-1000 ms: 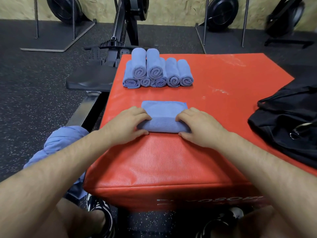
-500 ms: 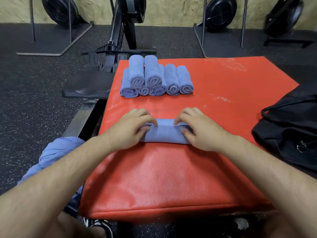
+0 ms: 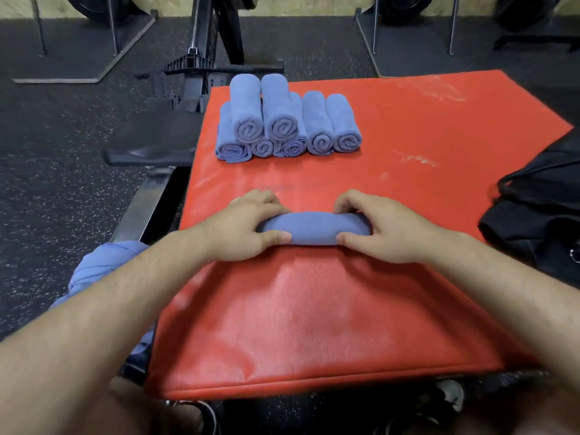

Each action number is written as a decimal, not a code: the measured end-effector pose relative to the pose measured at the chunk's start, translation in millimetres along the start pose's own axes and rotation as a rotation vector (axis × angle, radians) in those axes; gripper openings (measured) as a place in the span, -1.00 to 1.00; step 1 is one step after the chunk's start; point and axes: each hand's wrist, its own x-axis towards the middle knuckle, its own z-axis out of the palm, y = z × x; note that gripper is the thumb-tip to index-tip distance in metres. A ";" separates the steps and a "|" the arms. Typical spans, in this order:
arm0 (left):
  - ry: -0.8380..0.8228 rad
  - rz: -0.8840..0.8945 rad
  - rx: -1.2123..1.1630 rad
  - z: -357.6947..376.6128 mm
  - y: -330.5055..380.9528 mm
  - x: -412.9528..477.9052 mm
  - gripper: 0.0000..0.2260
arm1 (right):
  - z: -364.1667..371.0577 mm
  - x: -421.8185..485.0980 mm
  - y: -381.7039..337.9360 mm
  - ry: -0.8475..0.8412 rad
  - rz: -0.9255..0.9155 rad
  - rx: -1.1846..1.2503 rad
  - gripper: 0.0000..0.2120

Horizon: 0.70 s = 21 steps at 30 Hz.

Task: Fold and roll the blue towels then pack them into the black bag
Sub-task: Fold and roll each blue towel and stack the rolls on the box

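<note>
Eight rolled towels (image 3: pixel 280 120), one bag (image 3: pixel 539 221)

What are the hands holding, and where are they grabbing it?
One rolled blue towel: the left hand grips its left end, the right hand its right end.

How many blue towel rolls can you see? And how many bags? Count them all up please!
Rolled blue towels in the stack: 7
Blue towel roll held by the left hand and right hand: 1
Black bag: 1
Total: 9 things, not counting the loose blue heap at the left, which is too bunched to count.
</note>
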 end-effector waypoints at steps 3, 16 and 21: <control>0.066 -0.007 0.070 0.4 4.2 2.7 -0.52 | 4.2 5.7 1.5 0.031 0.022 -0.055 -0.71; 0.050 -0.004 0.323 8.2 -2.4 37.1 -0.41 | 5.7 19.4 15.6 0.065 0.030 -0.091 -0.44; -0.024 0.000 0.225 0.1 -12.1 45.0 -0.32 | 5.5 22.0 21.7 0.071 0.058 0.001 -0.36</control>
